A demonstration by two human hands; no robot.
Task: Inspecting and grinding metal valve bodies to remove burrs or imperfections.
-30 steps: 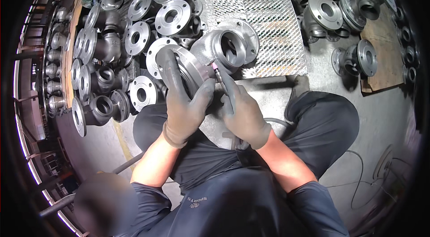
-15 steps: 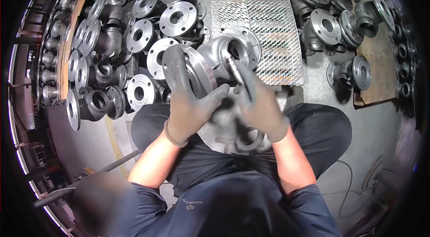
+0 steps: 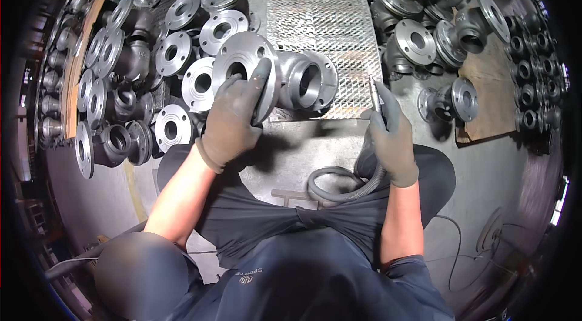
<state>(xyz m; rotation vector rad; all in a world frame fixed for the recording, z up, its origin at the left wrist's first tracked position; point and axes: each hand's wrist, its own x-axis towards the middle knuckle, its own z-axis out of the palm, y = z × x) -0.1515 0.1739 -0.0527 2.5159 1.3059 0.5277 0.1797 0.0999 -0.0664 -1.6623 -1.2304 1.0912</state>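
A grey cast valve body [image 3: 287, 86] with round end flanges rests near the front end of the patterned metal plate [image 3: 321, 18], its side opening facing me. My left hand [image 3: 233, 124], in a grey glove, grips the valve body's left flange, fingers over its face and rim. Off to the right, my gloved right hand [image 3: 394, 142] is closed around a slim pen-shaped grinder [image 3: 375, 98], its thin tip pointing away from me. A ribbed dark hose [image 3: 354, 192] curls below that hand. The grinder is apart from the valve body.
Several flanged valve bodies [image 3: 173, 54] are heaped at the left beside a wooden board [image 3: 85, 60]. More valve bodies [image 3: 418, 42] are piled at the right, and one stands alone [image 3: 451, 103] near a wooden sheet [image 3: 488, 93]. A cable [image 3: 456, 254] lies on the floor.
My right hand has drawn the grinder out of the valve body's opening and moved right. The valve body has turned, with its left flange now showing its face. The whole view has shifted slightly.
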